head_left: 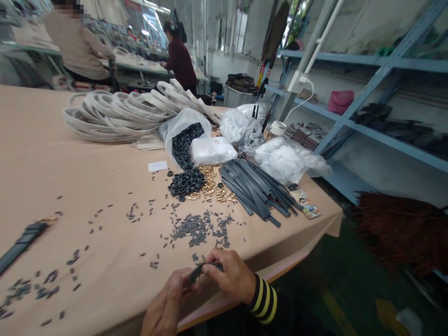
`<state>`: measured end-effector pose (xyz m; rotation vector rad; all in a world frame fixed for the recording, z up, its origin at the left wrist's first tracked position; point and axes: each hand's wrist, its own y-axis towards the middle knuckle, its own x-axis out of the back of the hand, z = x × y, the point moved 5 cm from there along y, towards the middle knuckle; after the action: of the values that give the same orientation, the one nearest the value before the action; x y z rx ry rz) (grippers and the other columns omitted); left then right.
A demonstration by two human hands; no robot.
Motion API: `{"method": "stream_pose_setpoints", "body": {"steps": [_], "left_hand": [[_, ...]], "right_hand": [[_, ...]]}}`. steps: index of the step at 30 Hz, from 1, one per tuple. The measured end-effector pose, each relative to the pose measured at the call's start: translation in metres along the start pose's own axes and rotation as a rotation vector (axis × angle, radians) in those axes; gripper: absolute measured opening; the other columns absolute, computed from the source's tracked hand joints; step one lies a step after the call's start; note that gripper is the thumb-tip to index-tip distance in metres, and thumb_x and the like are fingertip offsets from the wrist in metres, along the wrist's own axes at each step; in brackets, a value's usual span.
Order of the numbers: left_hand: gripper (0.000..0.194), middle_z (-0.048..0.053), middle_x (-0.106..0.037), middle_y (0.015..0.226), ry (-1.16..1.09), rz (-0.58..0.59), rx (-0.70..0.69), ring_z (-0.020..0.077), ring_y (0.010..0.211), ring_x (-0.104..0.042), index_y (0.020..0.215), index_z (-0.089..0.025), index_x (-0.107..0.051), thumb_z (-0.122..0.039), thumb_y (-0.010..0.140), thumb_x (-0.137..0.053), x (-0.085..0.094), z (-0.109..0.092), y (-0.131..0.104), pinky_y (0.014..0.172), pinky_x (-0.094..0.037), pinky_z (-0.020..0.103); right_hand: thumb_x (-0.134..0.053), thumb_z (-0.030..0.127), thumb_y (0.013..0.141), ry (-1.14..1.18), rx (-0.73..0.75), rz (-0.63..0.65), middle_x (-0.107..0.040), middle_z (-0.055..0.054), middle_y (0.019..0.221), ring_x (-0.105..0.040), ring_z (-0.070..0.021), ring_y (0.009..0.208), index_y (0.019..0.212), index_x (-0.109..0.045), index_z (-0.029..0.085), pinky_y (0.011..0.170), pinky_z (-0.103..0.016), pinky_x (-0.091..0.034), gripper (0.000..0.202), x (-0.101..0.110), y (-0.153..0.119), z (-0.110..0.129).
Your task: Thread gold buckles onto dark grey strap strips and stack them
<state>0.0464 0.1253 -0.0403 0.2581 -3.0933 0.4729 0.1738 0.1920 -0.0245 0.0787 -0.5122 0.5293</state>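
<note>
Near the table's front edge, my left hand (171, 296) is closed on a dark grey strap (194, 276). My right hand (231, 274) pinches the same strap from the right, its fingers close to those of the left. What lies between the fingertips is partly hidden. Just beyond the hands is a scattered pile of small dark grey pieces (192, 227). Behind it are a heap of dark rings (186, 181), gold-coloured metal buckles (209, 183) and a stack of flat dark straps (254, 184).
Looped pale straps (122, 116) lie across the table's back. Beside them are an open bag of dark rings (185, 142) and clear plastic bags (280, 156). Dark straps (24, 242) lie at left. Blue shelving (402, 140) stands right. Two people work in the background.
</note>
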Motion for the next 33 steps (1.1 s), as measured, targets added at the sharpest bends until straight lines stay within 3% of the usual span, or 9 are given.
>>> {"method": "stream_pose_setpoints", "body": {"steps": [4, 9, 14, 18, 23, 28, 33], "left_hand": [[0.025, 0.003, -0.059, 0.09, -0.197, 0.102, 0.09, 0.0213, 0.089, -0.053, 0.08, -0.02, -0.06, -0.043, 0.07, -0.061, -0.005, -0.004, -0.001, 0.074, -0.047, 0.028], [0.031, 0.002, -0.059, 0.084, -0.304, 0.162, 0.126, 0.0178, 0.077, -0.056, 0.09, -0.021, -0.055, -0.033, 0.065, -0.068, -0.016, -0.005, -0.002, 0.067, -0.046, 0.027], [0.018, -0.001, -0.055, 0.069, -0.334, 0.289, 0.076, 0.0139, 0.069, -0.054, 0.071, -0.017, -0.049, -0.026, 0.071, -0.064, -0.017, -0.001, -0.002, 0.067, -0.043, 0.026], [0.02, -0.002, -0.054, 0.068, -0.409, 0.243, 0.077, 0.0118, 0.067, -0.053, 0.069, -0.016, -0.046, -0.022, 0.07, -0.065, -0.012, 0.005, -0.002, 0.069, -0.042, 0.027], [0.021, -0.004, -0.055, 0.061, -0.43, 0.15, 0.15, 0.0087, 0.057, -0.051, 0.068, -0.016, -0.046, -0.025, 0.07, -0.065, -0.008, 0.013, 0.0, 0.06, -0.04, 0.023], [0.024, -0.005, -0.052, 0.056, -0.241, 0.036, 0.049, 0.008, 0.054, -0.046, 0.063, -0.016, -0.045, -0.03, 0.073, -0.061, -0.002, 0.009, 0.004, 0.056, -0.037, 0.02], [0.023, -0.004, -0.048, 0.062, -0.1, -0.046, -0.068, 0.0088, 0.06, -0.043, 0.064, -0.017, -0.044, -0.03, 0.073, -0.06, 0.001, 0.004, 0.005, 0.057, -0.036, 0.02]], "right_hand": [[-0.056, 0.022, 0.075, 0.039, 0.067, 0.113, -0.051, 0.005, 0.059, -0.047, -0.0083, 0.055, 0.075, -0.059, 0.017, 0.052, -0.017, -0.034, 0.006, 0.001, -0.002, 0.004], [-0.054, 0.019, 0.077, 0.075, 0.065, 0.259, -0.056, 0.004, 0.06, -0.052, -0.0085, 0.054, 0.078, -0.059, 0.016, 0.053, -0.017, -0.039, 0.006, -0.006, -0.005, 0.003], [-0.051, 0.02, 0.08, 0.175, -0.003, 0.365, -0.055, 0.004, 0.054, -0.052, -0.0075, 0.046, 0.076, -0.055, 0.014, 0.046, -0.016, -0.04, 0.008, -0.011, -0.008, -0.001], [-0.048, 0.025, 0.082, 0.327, -0.087, 0.489, -0.056, 0.003, 0.055, -0.05, -0.0061, 0.042, 0.078, -0.05, 0.014, 0.042, -0.015, -0.038, 0.012, -0.013, -0.01, -0.003], [-0.047, 0.043, 0.082, 0.568, -0.175, 0.709, -0.059, -0.002, 0.066, -0.047, -0.0047, 0.045, 0.084, -0.046, 0.013, 0.043, -0.016, -0.038, 0.03, -0.01, -0.014, 0.0], [-0.048, 0.041, 0.083, 0.507, -0.151, 0.71, -0.054, 0.002, 0.063, -0.039, -0.0033, 0.043, 0.084, -0.047, 0.013, 0.039, -0.014, -0.03, 0.028, -0.006, -0.011, 0.0], [-0.048, 0.028, 0.083, 0.266, -0.118, 0.584, -0.051, 0.005, 0.053, -0.039, -0.0045, 0.042, 0.074, -0.051, 0.013, 0.042, -0.015, -0.03, 0.018, -0.008, -0.004, -0.007]]}}
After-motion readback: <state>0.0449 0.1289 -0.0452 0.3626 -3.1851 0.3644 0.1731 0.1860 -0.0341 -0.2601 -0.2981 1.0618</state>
